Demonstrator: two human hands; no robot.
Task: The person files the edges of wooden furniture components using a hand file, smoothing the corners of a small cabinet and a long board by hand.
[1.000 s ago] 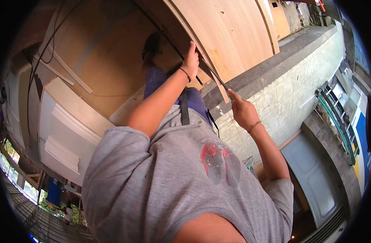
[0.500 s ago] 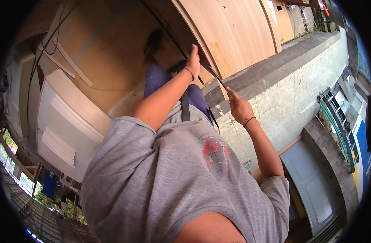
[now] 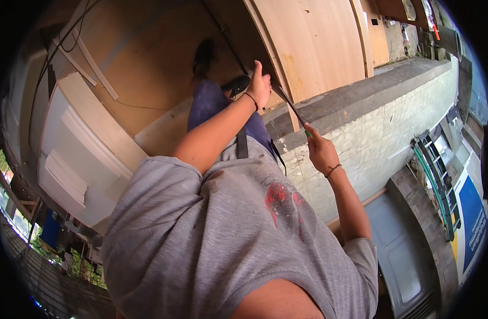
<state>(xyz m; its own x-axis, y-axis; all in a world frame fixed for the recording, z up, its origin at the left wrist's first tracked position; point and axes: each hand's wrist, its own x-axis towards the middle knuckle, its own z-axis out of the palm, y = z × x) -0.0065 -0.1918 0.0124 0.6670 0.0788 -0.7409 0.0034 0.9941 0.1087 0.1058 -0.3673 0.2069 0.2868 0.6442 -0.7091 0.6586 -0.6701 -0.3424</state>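
White boards (image 3: 65,178) are stacked at far L, beside brown wooden surface (image 3: 135,61). With thumb raised, my L hand (image 3: 260,89) is at the edge of pale wood panel (image 3: 318,48); if its fingers are clamped on smth, I cannot tell. Long dark tool (image 3: 296,111) runs just beside this edge, betw. my two hands. My R hand (image 3: 323,152) is closed around its green handle (image 3: 308,133). Farther R are the low tiled wall (image 3: 361,135) and, well apart from me, the dark ladder (image 3: 438,186).
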